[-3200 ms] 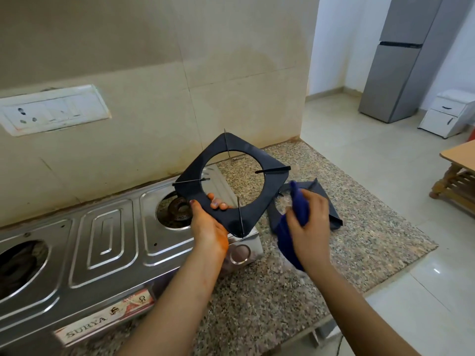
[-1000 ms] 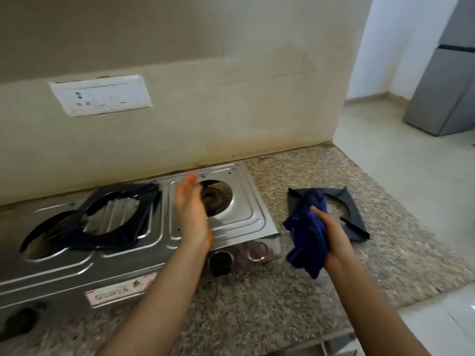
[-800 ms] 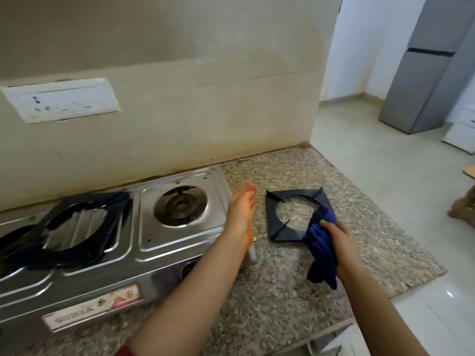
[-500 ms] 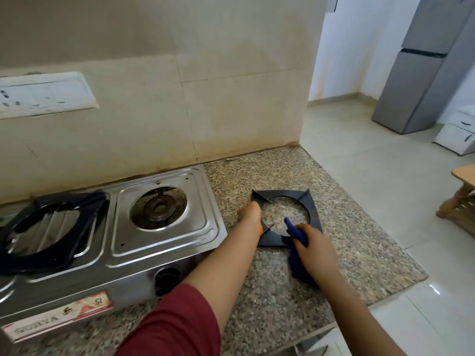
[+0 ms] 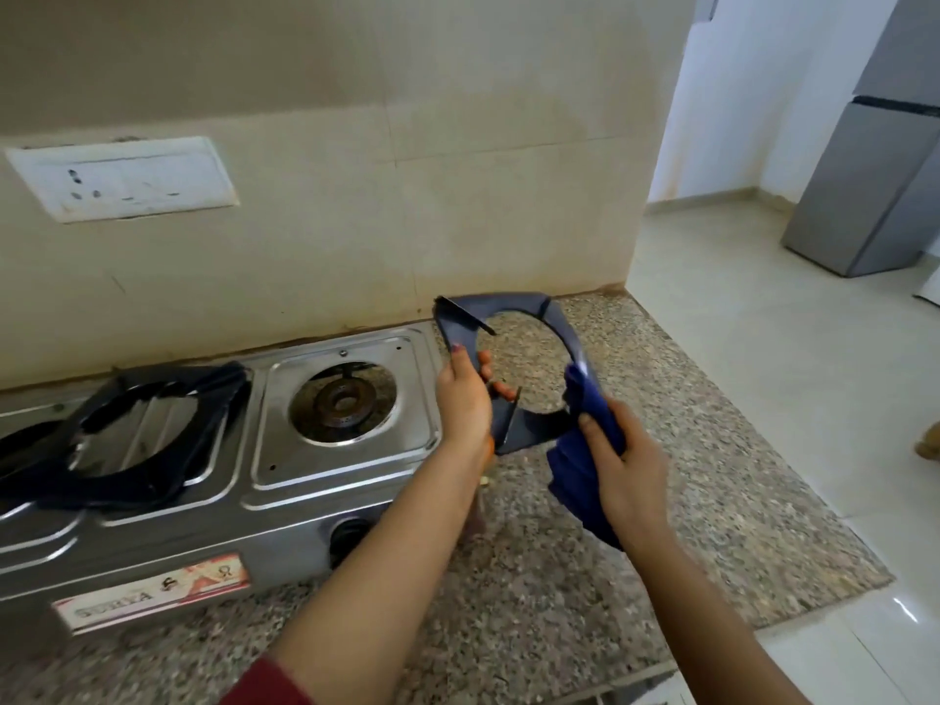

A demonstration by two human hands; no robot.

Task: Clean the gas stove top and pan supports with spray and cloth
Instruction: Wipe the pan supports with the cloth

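Observation:
My left hand [image 5: 465, 399] grips the near left edge of a dark square pan support [image 5: 513, 310], held tilted up above the granite counter [image 5: 712, 475], right of the stove. My right hand [image 5: 628, 470] clutches a blue cloth [image 5: 580, 475] and presses it against the support's right side. The steel gas stove [image 5: 351, 480] stands at the left with its right burner [image 5: 342, 402] uncovered. A second pan support [image 5: 147, 440] lies askew on the stove's left part.
A tiled wall with a white switch plate [image 5: 122, 178] rises behind the stove. The counter ends at the right, with tiled floor and a grey fridge [image 5: 875, 160] beyond. The stove's black knob [image 5: 351, 534] faces me.
I put the first support down on the stove's left part. My left hand then reached to the second support on the counter and lifted it; my right hand brought the cloth onto it.

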